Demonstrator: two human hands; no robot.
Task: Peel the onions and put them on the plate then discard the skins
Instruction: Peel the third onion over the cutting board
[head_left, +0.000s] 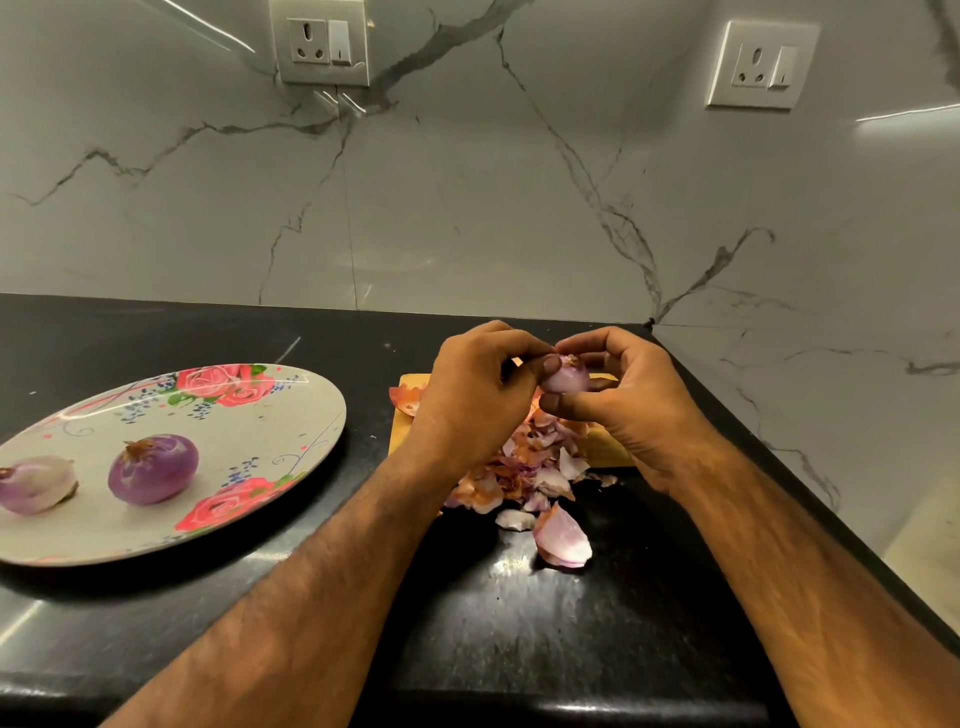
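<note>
A small pale purple onion (567, 375) is held up between both hands above a wooden board. My right hand (626, 402) grips it from the right, thumb under it. My left hand (475, 397) pinches at its top left with curled fingers. Under the hands lies a heap of onion skins (524, 475) that spills off the board onto the black counter. On the left stands a flowered plate (291, 415) with two peeled onions on it, one deep purple (154, 469) and one paler (36, 484) at the left edge.
The wooden board (608, 447) lies under the skins, mostly hidden. The black counter (519, 613) ends at a marble wall behind and at a slanted edge on the right. Two wall sockets (322, 44) are mounted above.
</note>
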